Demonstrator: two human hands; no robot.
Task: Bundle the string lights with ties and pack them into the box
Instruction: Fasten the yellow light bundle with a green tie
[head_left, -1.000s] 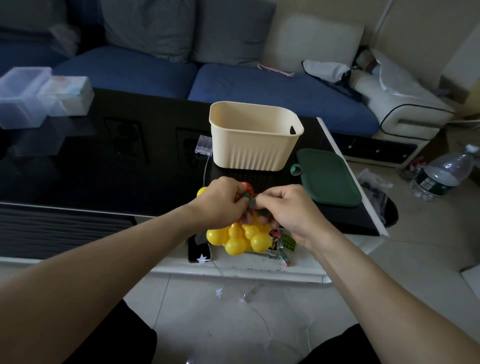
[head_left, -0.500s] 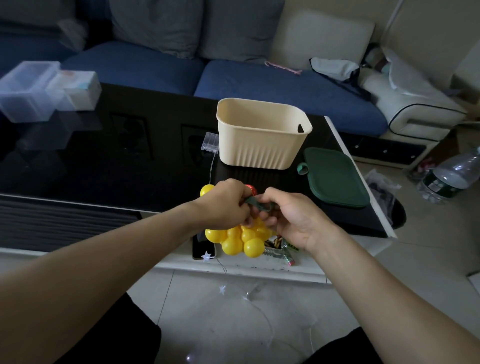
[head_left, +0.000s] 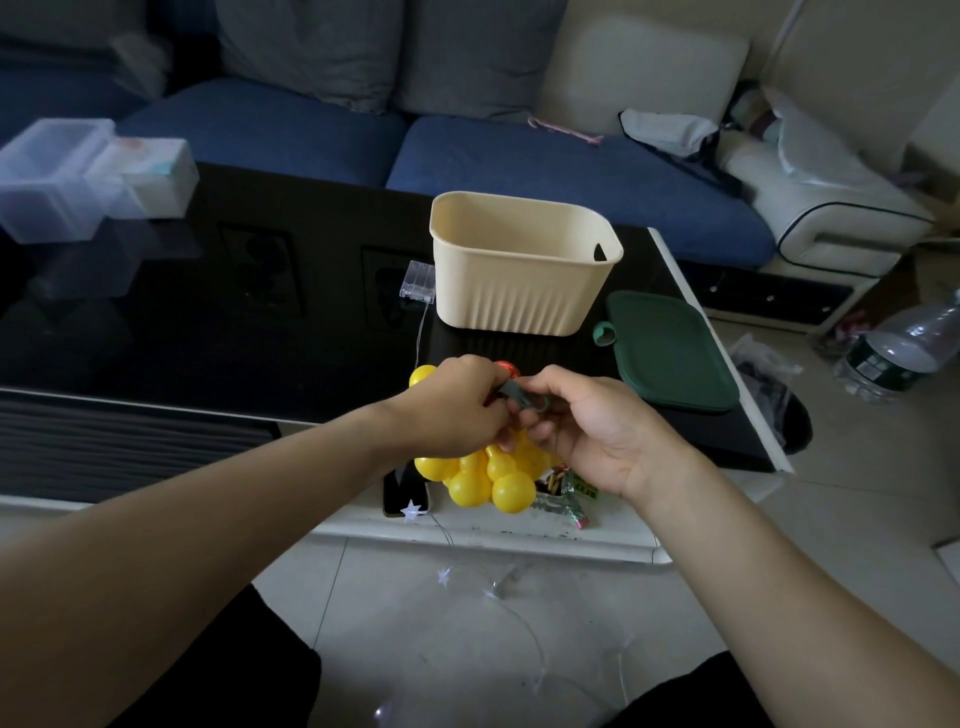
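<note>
Two bare forearms reach forward over the near edge of a black coffee table (head_left: 218, 332). The left hand (head_left: 457, 410), fingers curled, grips the top of a cluster of yellow ball lights (head_left: 488, 475), which hangs just below both hands. The right hand (head_left: 587, 426), palm turned up, pinches a dark green tie (head_left: 522, 395) between thumb and fingers, touching the left hand. Beyond the hands, near the table's right edge, stands an open cream box (head_left: 519, 291), with a green lid (head_left: 670, 348) lying flat to its right.
</note>
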